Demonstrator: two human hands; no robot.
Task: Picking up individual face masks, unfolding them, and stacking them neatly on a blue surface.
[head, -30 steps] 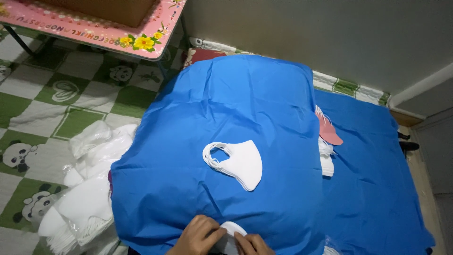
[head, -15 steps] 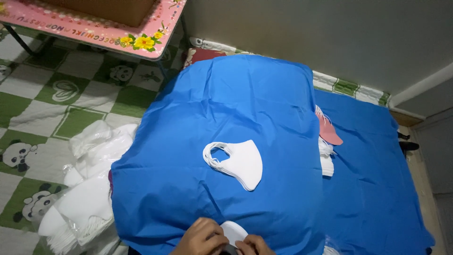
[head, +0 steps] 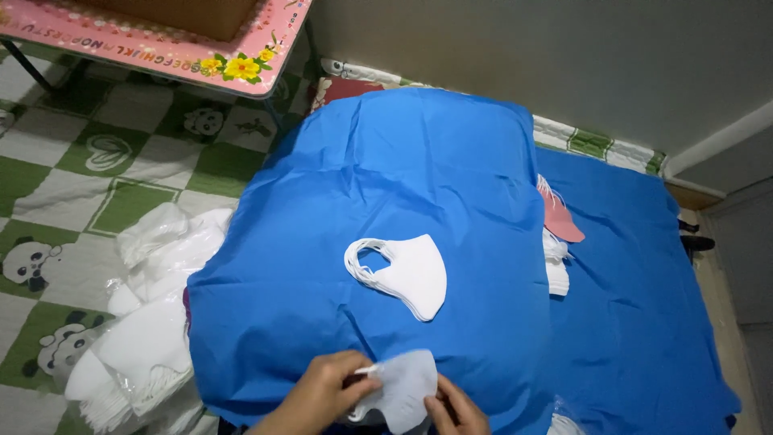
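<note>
Both my hands hold one white face mask (head: 403, 391) at the near edge of a blue cloth (head: 403, 185). My left hand (head: 326, 395) pinches its left side and ear loop. My right hand (head: 457, 409) grips its lower right edge. A small stack of folded white masks (head: 407, 274) lies on the cloth just beyond, ear loops pointing left.
Clear plastic bags of white masks (head: 149, 322) lie on the green and white checked floor mat (head: 97, 161) at left. A pink table (head: 161, 40) stands at the far left. A pink mask (head: 558, 217) and more white masks (head: 555, 266) lie at right.
The mask in my hands has come up further into view and spread flatter; both hands have shifted slightly up with it. The stack on the cloth is unchanged.
</note>
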